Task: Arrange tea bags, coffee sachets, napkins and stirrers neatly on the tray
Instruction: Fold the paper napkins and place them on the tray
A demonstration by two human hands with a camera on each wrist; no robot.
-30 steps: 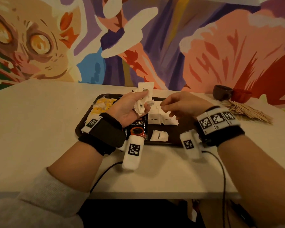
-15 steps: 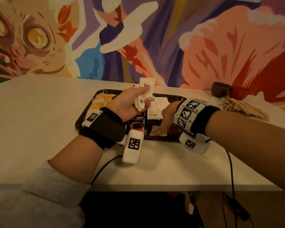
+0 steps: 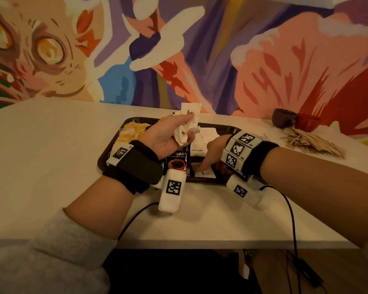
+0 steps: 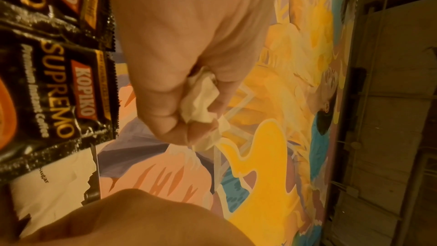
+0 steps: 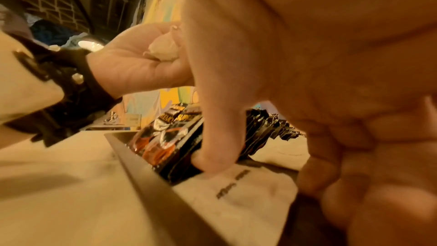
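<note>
A dark tray (image 3: 223, 126) lies on the white table. Over it my left hand (image 3: 185, 129) grips a crumpled bunch of white sachets (image 3: 190, 109), which also shows in the left wrist view (image 4: 201, 100). Yellow tea bags (image 3: 132, 131) fill the tray's left end. Black coffee sachets (image 3: 177, 163) lie in the middle, and white sugar sachets (image 3: 200, 145) sit behind them. My right hand (image 3: 204, 166) is down at the tray's near edge. Its thumb (image 5: 212, 147) and curled fingers pinch a single white sachet (image 5: 248, 194) lying flat beside the coffee sachets (image 5: 170, 137).
A heap of wooden stirrers (image 3: 312, 143) lies on the table right of the tray. Behind it stand a brown cup (image 3: 284, 120) and a red cup (image 3: 307, 122). A painted wall runs along the far table edge. Cables trail from both wrists.
My right hand left the middle of the tray and came down onto the lone white sachet at the near edge. The left hand kept its bunch of sachets in place.
</note>
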